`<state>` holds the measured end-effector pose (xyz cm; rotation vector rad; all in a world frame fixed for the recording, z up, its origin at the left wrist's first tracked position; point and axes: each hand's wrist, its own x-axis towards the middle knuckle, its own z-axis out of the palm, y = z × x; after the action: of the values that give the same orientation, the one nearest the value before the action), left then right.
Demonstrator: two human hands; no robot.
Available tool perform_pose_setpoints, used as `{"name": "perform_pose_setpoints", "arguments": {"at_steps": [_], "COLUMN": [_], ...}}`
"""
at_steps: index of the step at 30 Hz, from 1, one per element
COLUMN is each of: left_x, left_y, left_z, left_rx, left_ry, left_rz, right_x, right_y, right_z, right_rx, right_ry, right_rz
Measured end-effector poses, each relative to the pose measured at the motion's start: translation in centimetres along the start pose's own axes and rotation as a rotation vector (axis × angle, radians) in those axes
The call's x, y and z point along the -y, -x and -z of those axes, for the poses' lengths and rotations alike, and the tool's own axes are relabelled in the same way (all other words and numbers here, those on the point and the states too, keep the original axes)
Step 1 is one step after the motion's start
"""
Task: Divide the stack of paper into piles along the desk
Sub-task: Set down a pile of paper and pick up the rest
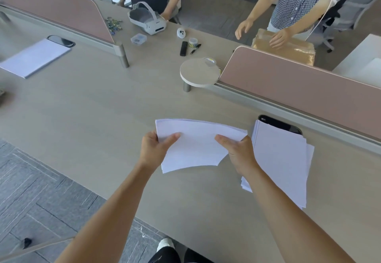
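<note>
A thin bundle of white paper is held just above the desk, bowed upward in the middle. My left hand grips its left edge, thumb on top. My right hand grips its right edge the same way. To the right lies the loose main stack of paper, its sheets slightly fanned, partly covering a black cable port. Far to the left, a neat separate pile of paper rests on the desk beside another cable port.
Pink divider panels run along the desk's back. A round white shelf, a VR headset, a remote, a pen and small containers lie beyond. Two people stand across the desk, one with a hand on a brown parcel.
</note>
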<state>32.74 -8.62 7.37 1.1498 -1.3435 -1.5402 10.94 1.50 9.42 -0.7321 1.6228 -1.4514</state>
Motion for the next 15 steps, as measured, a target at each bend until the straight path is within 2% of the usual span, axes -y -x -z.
{"name": "perform_pose_setpoints", "arguments": {"at_steps": [2,4,7,12,15], "left_x": [0.3,0.5,0.5,0.0,0.4], "left_y": [-0.2,-0.4,-0.7,-0.4,0.1], "left_z": [0.9,1.4,1.7,2.4,3.7], "left_rx": [0.021,0.049,0.034,-0.074,-0.042], "left_ry": [-0.031,-0.085,-0.135,-0.008,0.002], "left_rz": [-0.001,0.071,0.122,0.087,0.101], "right_x": [-0.5,-1.5,-1.9,-1.0,-1.0], "right_y": [-0.1,0.0,0.4,0.8,1.1], "right_z": [-0.3,-0.8,-2.1,-3.6,-4.2], "right_rx": [0.036,0.078,0.065,0.041,0.059], "right_ry": [0.034,0.052,0.029,0.005,0.035], "right_rz": [-0.026,-0.071,-0.091,-0.049,-0.034]}}
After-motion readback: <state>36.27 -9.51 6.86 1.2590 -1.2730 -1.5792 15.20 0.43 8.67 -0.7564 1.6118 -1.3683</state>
